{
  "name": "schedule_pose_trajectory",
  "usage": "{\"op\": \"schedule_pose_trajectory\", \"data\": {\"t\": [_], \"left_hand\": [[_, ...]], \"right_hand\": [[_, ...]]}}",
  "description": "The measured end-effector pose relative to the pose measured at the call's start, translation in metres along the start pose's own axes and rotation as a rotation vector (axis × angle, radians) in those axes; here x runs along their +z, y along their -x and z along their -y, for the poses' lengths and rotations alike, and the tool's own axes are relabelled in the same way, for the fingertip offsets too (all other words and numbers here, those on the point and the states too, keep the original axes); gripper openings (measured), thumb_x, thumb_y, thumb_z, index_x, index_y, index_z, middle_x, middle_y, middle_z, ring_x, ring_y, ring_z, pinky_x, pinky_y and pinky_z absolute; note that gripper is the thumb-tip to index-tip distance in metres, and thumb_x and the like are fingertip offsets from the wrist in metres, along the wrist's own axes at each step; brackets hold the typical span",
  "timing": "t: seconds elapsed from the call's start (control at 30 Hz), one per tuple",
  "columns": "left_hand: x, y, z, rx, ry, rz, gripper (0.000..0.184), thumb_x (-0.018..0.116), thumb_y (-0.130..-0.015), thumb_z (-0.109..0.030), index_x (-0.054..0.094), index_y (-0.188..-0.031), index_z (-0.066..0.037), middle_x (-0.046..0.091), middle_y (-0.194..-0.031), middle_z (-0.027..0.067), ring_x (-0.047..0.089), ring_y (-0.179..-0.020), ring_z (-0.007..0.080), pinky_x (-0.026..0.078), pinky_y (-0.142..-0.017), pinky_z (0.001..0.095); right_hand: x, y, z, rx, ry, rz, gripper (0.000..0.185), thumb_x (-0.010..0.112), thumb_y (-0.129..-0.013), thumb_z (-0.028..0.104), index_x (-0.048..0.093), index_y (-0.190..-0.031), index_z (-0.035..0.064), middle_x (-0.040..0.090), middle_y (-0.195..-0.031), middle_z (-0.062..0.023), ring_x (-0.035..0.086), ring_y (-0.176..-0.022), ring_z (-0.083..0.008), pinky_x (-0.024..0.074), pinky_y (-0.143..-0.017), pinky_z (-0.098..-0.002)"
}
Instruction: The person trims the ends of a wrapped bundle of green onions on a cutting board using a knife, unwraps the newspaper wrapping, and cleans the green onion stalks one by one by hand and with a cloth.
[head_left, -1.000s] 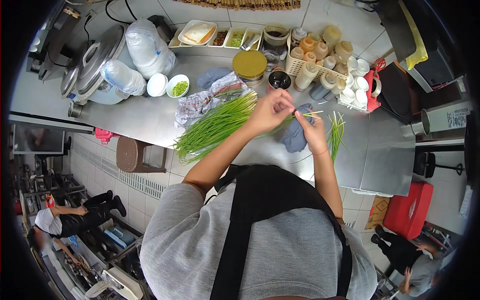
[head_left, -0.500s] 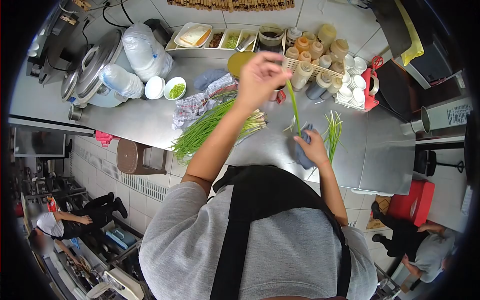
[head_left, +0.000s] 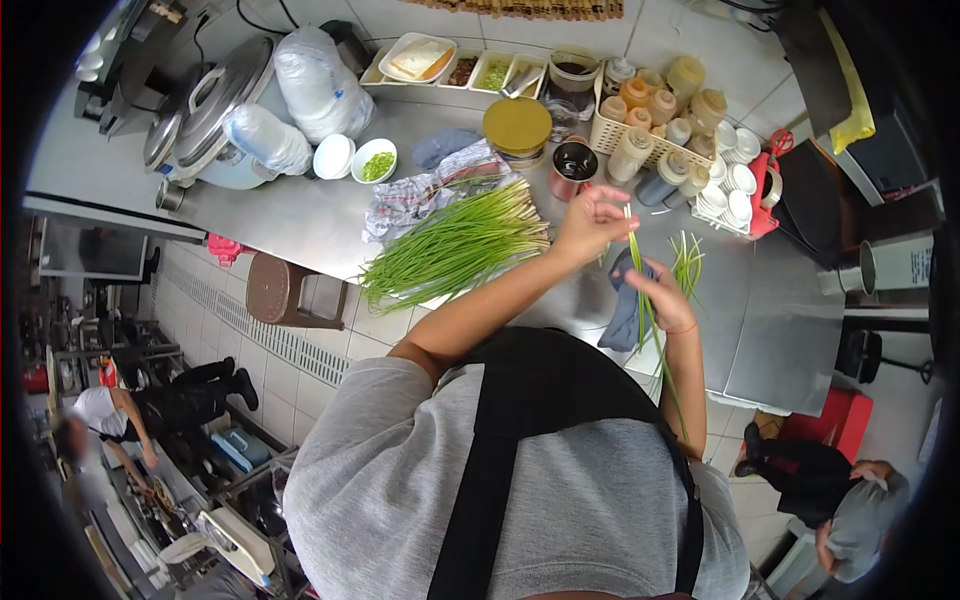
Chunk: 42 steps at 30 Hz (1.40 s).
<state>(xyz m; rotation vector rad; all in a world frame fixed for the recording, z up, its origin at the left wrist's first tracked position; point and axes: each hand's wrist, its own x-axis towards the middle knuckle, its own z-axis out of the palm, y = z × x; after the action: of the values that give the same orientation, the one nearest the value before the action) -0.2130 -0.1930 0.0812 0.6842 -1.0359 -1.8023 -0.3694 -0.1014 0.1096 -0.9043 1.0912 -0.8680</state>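
My left hand (head_left: 594,224) pinches the pale ends of a few green onion stalks (head_left: 645,290), which hang down past my right wrist. Around the middle of these stalks is my right hand (head_left: 664,296), closed, with a grey-blue cloth (head_left: 624,312) beside and under it. A large pile of green onions (head_left: 455,245) lies to the left on crumpled printed paper (head_left: 400,205), root ends toward my left hand. Just right of my right hand rests a smaller bunch (head_left: 688,262) on the steel counter (head_left: 780,330).
Behind my hands stand a red cup (head_left: 572,170), a gold-lidded tub (head_left: 517,125) and a basket of squeeze bottles (head_left: 640,140). White bowls (head_left: 375,162), one with chopped greens, sit at back left. Two people (head_left: 130,410) are at the lower left and right.
My left hand has come down from its raised position, and the stalks now hang across my right hand. The camera view has shifted slightly.
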Motion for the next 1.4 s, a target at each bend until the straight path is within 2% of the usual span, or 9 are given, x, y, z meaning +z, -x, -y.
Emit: {"op": "schedule_pose_trajectory", "data": {"t": [0.13, 0.33, 0.53, 0.63, 0.73, 0.8, 0.9, 1.07, 1.4], "left_hand": [[-0.036, 0.011, 0.003, -0.057, -0.039, -0.009, 0.035, 0.072, -0.076, -0.002, 0.054, -0.106, -0.002, 0.067, -0.083, 0.0071, 0.065, -0.075, 0.0122, 0.055, -0.068, 0.0263], [-0.175, 0.013, -0.003, 0.195, -1.283, -0.377, 0.032, 0.075, -0.068, -0.014, 0.060, -0.095, -0.007, 0.067, -0.083, 0.0106, 0.066, -0.079, 0.0255, 0.052, -0.069, 0.0358], [-0.217, 0.004, -0.003, -0.036, -1.396, -0.292, 0.034, 0.075, -0.066, -0.014, 0.061, -0.097, -0.008, 0.067, -0.084, 0.0106, 0.065, -0.082, 0.0262, 0.051, -0.072, 0.0367], [-0.223, 0.004, -0.013, -0.082, -1.190, -0.235, 0.040, 0.076, -0.066, -0.011, 0.059, -0.102, -0.007, 0.067, -0.086, 0.0096, 0.065, -0.081, 0.0212, 0.051, -0.072, 0.0321], [-0.220, 0.009, -0.027, -0.058, -0.959, -0.178, 0.044, 0.077, -0.064, -0.007, 0.058, -0.104, -0.005, 0.066, -0.084, 0.0075, 0.064, -0.078, 0.0153, 0.050, -0.070, 0.0277], [-0.215, 0.012, -0.032, -0.029, -0.720, -0.146, 0.044, 0.080, -0.063, -0.006, 0.059, -0.101, -0.004, 0.064, -0.080, 0.0050, 0.061, -0.073, 0.0120, 0.050, -0.068, 0.0265], [-0.204, 0.018, -0.047, -0.087, -0.730, -0.074, 0.044, 0.081, -0.062, -0.004, 0.059, -0.101, -0.004, 0.061, -0.078, 0.0032, 0.059, -0.071, 0.0111, 0.049, -0.069, 0.0260], [-0.215, 0.018, -0.038, 0.000, -0.772, -0.139, 0.042, 0.080, -0.065, -0.006, 0.059, -0.102, -0.004, 0.061, -0.079, 0.0025, 0.058, -0.071, 0.0097, 0.048, -0.071, 0.0248], [-0.204, 0.026, -0.058, -0.013, -0.500, -0.168, 0.034, 0.076, -0.070, -0.004, 0.058, -0.099, -0.001, 0.065, -0.101, 0.0079, 0.061, -0.080, 0.0108, 0.049, -0.076, 0.0263]], "right_hand": [[-0.025, -0.003, -0.009, 0.032, 0.395, -0.143, 0.027, 0.069, -0.081, 0.022, 0.063, -0.096, -0.0001, 0.062, -0.080, -0.0005, 0.055, -0.071, -0.0068, 0.0443, -0.062, -0.0239], [-0.143, -0.015, -0.048, 0.246, 1.216, -0.448, 0.047, 0.072, -0.071, 0.037, 0.065, -0.103, 0.0034, 0.067, -0.084, -0.0106, 0.063, -0.075, -0.0275, 0.0485, -0.067, -0.0383], [-0.112, -0.018, -0.014, 0.470, 1.487, -0.697, 0.076, 0.074, -0.060, 0.058, 0.063, -0.103, -0.0040, 0.064, -0.093, -0.0218, 0.062, -0.094, -0.0324, 0.0481, -0.083, -0.0406], [-0.124, -0.012, 0.001, 0.465, 1.444, -0.843, 0.093, 0.074, -0.051, 0.068, 0.060, -0.105, -0.0066, 0.063, -0.094, -0.0240, 0.062, -0.094, -0.0341, 0.0477, -0.083, -0.0396], [-0.121, -0.003, 0.023, 0.298, 1.229, -0.731, 0.076, 0.076, -0.062, 0.057, 0.061, -0.104, -0.0043, 0.065, -0.092, -0.0161, 0.063, -0.089, -0.0260, 0.0485, -0.078, -0.0354], [-0.113, -0.005, 0.020, 0.114, 0.536, -0.395, 0.055, 0.079, -0.069, 0.040, 0.063, -0.098, -0.0035, 0.065, -0.087, -0.0083, 0.062, -0.076, -0.0167, 0.0489, -0.070, -0.0302], [-0.056, -0.018, 0.010, 0.092, 0.234, -0.224, 0.046, 0.077, -0.073, 0.031, 0.060, -0.101, -0.0022, 0.062, -0.089, -0.0039, 0.057, -0.076, -0.0106, 0.0477, -0.070, -0.0264], [0.005, -0.057, -0.018, 0.136, 0.281, 0.078, 0.041, 0.074, -0.077, 0.025, 0.058, -0.105, -0.0005, 0.062, -0.092, -0.0022, 0.057, -0.080, -0.0097, 0.0469, -0.074, -0.0257], [0.065, -0.086, -0.020, 0.047, -0.076, 0.010, 0.032, 0.070, -0.081, 0.021, 0.057, -0.104, 0.0026, 0.062, -0.090, -0.0021, 0.058, -0.079, -0.0101, 0.0479, -0.073, -0.0260]]}}
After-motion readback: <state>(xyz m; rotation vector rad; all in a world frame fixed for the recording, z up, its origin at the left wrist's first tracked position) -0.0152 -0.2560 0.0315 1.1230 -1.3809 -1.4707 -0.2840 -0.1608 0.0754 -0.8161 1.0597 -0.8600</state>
